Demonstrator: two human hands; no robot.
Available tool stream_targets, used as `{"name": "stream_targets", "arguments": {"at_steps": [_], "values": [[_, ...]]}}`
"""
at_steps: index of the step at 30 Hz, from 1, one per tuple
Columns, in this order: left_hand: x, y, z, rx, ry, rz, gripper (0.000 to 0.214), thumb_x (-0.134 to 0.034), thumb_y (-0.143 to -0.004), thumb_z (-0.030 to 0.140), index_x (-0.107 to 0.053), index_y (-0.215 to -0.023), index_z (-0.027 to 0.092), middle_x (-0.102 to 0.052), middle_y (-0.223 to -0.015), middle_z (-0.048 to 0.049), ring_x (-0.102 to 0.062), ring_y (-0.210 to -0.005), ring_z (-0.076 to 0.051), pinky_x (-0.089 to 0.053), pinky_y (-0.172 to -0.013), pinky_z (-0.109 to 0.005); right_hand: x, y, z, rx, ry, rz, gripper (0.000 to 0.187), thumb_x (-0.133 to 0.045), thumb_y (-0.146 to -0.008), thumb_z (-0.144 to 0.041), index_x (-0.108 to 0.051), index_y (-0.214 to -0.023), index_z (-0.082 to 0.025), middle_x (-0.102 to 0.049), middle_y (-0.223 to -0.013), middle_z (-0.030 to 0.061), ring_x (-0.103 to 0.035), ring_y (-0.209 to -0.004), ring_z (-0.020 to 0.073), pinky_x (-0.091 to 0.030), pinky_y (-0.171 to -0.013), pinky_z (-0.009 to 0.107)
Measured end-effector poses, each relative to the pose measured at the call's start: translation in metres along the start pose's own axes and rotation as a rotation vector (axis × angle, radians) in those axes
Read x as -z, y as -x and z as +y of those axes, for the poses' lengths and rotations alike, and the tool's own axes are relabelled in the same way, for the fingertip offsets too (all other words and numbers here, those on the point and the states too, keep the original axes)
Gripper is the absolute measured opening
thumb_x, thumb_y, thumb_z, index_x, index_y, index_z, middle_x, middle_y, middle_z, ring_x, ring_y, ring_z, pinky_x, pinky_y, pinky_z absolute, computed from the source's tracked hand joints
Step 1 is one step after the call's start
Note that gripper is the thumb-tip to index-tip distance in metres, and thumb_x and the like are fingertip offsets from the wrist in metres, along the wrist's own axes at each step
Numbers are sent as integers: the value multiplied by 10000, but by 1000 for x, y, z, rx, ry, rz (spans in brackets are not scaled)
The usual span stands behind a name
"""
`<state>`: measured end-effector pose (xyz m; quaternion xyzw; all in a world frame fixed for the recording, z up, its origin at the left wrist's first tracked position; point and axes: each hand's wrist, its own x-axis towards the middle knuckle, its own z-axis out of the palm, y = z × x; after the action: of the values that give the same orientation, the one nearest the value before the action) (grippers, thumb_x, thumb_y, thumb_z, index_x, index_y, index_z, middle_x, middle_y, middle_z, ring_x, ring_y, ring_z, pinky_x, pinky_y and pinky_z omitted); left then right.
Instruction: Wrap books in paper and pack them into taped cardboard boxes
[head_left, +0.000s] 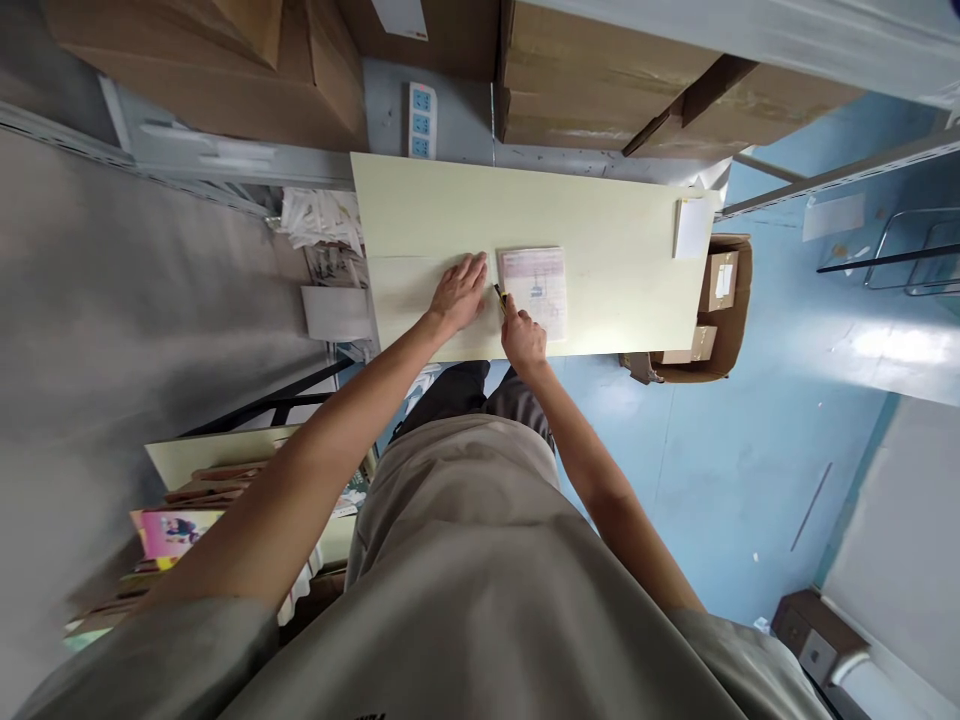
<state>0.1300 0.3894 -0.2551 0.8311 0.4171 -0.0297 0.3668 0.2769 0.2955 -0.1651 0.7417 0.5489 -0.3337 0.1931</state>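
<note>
My left hand [460, 291] lies flat with its fingers stretched out, pressing on a pale sheet [401, 300] whose colour nearly matches the table [615, 260]. Just to its right, my right hand [523, 334] is closed around a yellow and black utility knife [501, 297]. The knife's front end points up and left, toward the gap beside my left fingers. A pinkish printed booklet or stack of paper [541, 282] lies flat by the knife, its lower left part covered by my right hand. Whether the blade touches anything is too small to tell.
Cardboard boxes [600, 85] and a power strip [422, 122] stand behind the table. A white pad [690, 228] lies at its right end. An open carton [739, 320] with small boxes sits on the right. Stacked booklets [176, 532] are at lower left.
</note>
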Motion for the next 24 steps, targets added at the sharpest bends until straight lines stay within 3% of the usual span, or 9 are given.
{"name": "stream_targets", "arguments": {"at_steps": [13, 19, 22, 24], "values": [[0, 2, 8, 9, -48, -32, 922, -556, -1028, 224, -261, -1863, -32, -203, -1975, -276, -181, -1840, -473, -205, -1466, -695, -17, 51, 22, -6, 26, -133, 667, -353, -1212, -147, -356, -1878, -181, -775, -1490, 266, -818, -1351, 333, -640, -1110, 425], [3, -3, 13, 38, -124, -90, 906, -574, -1058, 277, -265, -1851, -35, -168, -1978, -290, -315, -1742, -509, -265, -1430, -692, -17, 76, 24, 12, 41, -197, 662, -400, -1155, -35, -474, -1805, -138, -809, -1434, 276, -812, -1383, 333, -637, -1115, 416], [7, -6, 15, 54, -173, -132, 924, -591, -1039, 252, -255, -1854, -24, -155, -1983, -281, -327, -1734, -504, -310, -1420, -669, -15, 89, 27, 28, 26, -213, 577, -438, -1162, -69, -590, -1713, -140, -833, -1406, 251, -811, -1385, 338, -632, -1119, 412], [9, -4, 18, 66, -187, -146, 965, -601, -1016, 235, -220, -1869, -6, -120, -1991, -275, -334, -1739, -500, -359, -1406, -661, -11, 98, 31, 25, 1, -187, 576, -446, -1189, -135, -549, -1754, -178, -835, -1426, 228, -825, -1350, 334, -636, -1095, 407]]}}
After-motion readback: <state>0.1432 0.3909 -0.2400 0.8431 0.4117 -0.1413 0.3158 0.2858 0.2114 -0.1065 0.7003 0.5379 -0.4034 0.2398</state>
